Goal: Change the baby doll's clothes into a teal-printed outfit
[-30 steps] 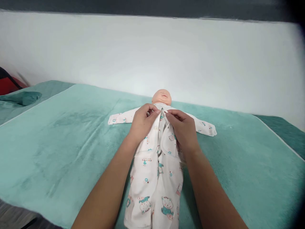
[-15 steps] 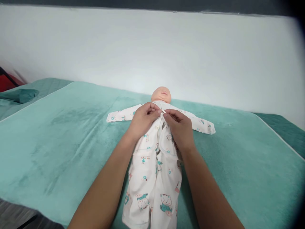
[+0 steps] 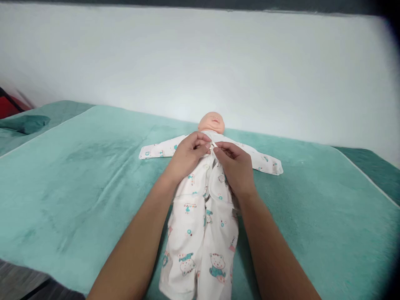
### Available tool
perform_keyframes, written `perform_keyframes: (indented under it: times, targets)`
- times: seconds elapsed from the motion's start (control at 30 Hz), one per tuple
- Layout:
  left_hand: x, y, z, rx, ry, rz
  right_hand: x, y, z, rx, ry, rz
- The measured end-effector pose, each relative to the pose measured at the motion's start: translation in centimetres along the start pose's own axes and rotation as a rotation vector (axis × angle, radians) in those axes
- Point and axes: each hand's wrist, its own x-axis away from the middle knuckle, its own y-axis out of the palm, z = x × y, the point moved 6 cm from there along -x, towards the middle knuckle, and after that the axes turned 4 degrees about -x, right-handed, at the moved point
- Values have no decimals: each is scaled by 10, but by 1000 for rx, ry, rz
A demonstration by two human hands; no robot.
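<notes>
A baby doll (image 3: 212, 122) lies on its back, dressed in a white printed baby jacket (image 3: 191, 180) and matching trousers (image 3: 187, 246). Its sleeves are spread out to both sides. At the chest, my left hand (image 3: 190, 154) pinches one front edge of the jacket near the upper opening. Close beside it, my right hand (image 3: 236, 162) pinches the other front edge, with the fingertips of both hands nearly meeting. A pale button (image 3: 206, 166) shows lower on the jacket's front. Below my hands the two front panels part slightly. The fingers partly hide the fabric they grip.
A green blanket (image 3: 78, 187) covers the surface under the doll. Behind it stands a white wall (image 3: 200, 62). Darker green fabric (image 3: 371, 166) shows at both sides, and a red item (image 3: 8, 107) is at the far left. Grey floor (image 3: 18, 283) appears at the lower left.
Both hands stay at the jacket's chest, with only slight finger movement at the front edges. The whole view has shifted a little.
</notes>
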Motion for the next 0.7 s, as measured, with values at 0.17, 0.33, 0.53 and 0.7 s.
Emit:
perform_keyframes:
  times: [0.17, 0.33, 0.53, 0.7]
  targets:
    - [1, 0, 0, 5, -13, -6, 0, 2, -3, 76, -17, -35]
    - [2, 3, 4, -143, 21, -11, 0, 5, -6, 167, -34, -73]
    - [3, 4, 5, -213, 22, 24, 0, 7, -7, 227, -37, -126]
    - [2, 3, 3, -170, 14, 41, 0, 7, -8, 209, -8, -153]
